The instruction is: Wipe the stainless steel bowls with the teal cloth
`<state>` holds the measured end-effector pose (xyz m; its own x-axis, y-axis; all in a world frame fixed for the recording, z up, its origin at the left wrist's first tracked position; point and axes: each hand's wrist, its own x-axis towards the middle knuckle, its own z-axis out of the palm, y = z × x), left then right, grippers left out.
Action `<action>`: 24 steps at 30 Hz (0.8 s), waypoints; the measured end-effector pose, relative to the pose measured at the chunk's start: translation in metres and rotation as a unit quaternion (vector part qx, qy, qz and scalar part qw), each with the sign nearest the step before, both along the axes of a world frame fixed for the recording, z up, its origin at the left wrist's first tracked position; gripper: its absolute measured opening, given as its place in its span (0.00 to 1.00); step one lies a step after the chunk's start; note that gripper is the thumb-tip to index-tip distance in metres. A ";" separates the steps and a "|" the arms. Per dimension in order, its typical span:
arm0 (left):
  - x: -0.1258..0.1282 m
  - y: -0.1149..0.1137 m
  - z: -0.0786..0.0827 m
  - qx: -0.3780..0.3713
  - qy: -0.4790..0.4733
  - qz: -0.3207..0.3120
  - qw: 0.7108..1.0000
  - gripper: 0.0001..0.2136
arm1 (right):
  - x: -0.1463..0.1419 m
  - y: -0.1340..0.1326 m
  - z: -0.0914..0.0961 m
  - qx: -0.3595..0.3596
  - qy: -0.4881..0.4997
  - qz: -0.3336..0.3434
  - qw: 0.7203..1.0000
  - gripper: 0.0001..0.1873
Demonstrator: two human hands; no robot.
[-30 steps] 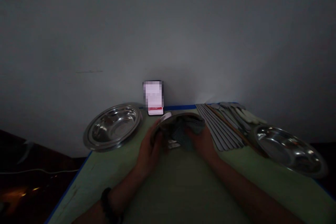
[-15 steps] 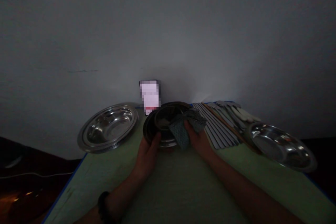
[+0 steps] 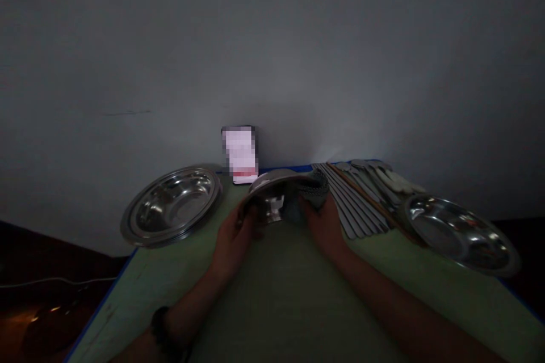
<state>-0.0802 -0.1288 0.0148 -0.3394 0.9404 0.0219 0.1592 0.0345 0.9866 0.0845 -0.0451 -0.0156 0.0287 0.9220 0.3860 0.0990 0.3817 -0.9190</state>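
Far left: stacked steel basins (image 3: 172, 207) on green table (image 3: 289, 300). Next, phone (image 3: 241, 153) upright by wall (image 3: 272, 57), screen lit. Your left hand (image 3: 232, 241) grips left side of steel bowl (image 3: 273, 207) — bowl tilted, at middle. Your right hand (image 3: 326, 229) clasps cloth (image 3: 293, 204) against bowl's right side. Then row of slim metal utensils (image 3: 355, 207), spoons (image 3: 378, 181) — another steel basin (image 3: 462, 235) far right.
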 end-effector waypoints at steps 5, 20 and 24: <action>-0.001 0.001 -0.005 0.006 -0.061 -0.061 0.996 0.22 | 0.001 0.001 0.004 -0.023 0.007 0.021 0.999 0.17; 0.006 0.002 -0.009 -0.002 -0.071 0.002 0.997 0.20 | -0.001 -0.004 0.003 0.012 -0.005 -0.002 1.000 0.14; 0.003 -0.003 -0.009 0.002 0.058 0.008 0.998 0.14 | -0.001 -0.005 0.004 0.000 -0.023 -0.009 1.000 0.13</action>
<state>-0.0775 -0.1315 0.0059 -0.3494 0.9348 0.0647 0.2719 0.0350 0.9617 0.0833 -0.0503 -0.0114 0.0278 0.9215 0.3874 0.1473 0.3796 -0.9134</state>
